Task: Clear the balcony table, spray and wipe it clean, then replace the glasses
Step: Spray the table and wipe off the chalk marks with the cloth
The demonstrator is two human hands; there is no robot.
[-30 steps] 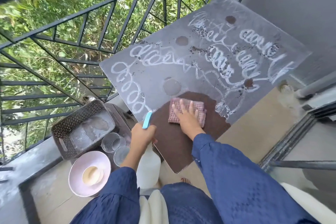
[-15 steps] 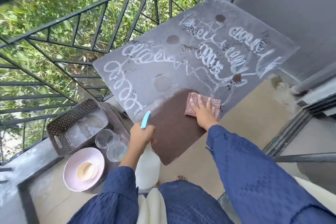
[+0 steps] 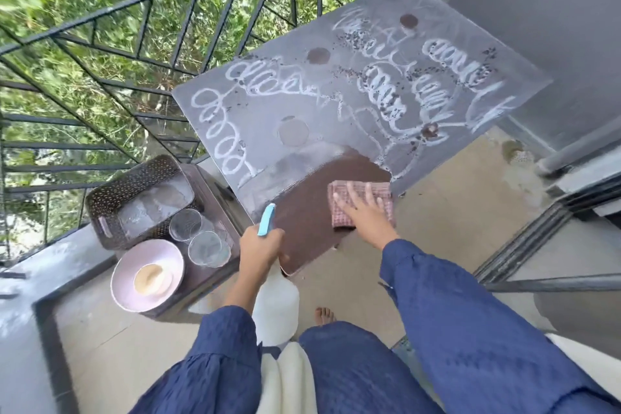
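Legible text: none. We read no label, brand, number or sign. The white foam loops across the table (image 3: 437, 10) are scribbles, not letters. The spray bottle (image 3: 276, 309) shows us a plain white body.

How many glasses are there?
2. The far glass stands next to the basket; the near glass is beside the pink bowl. Both are on the low stand left of the table. I see no others, though one could be hidden.
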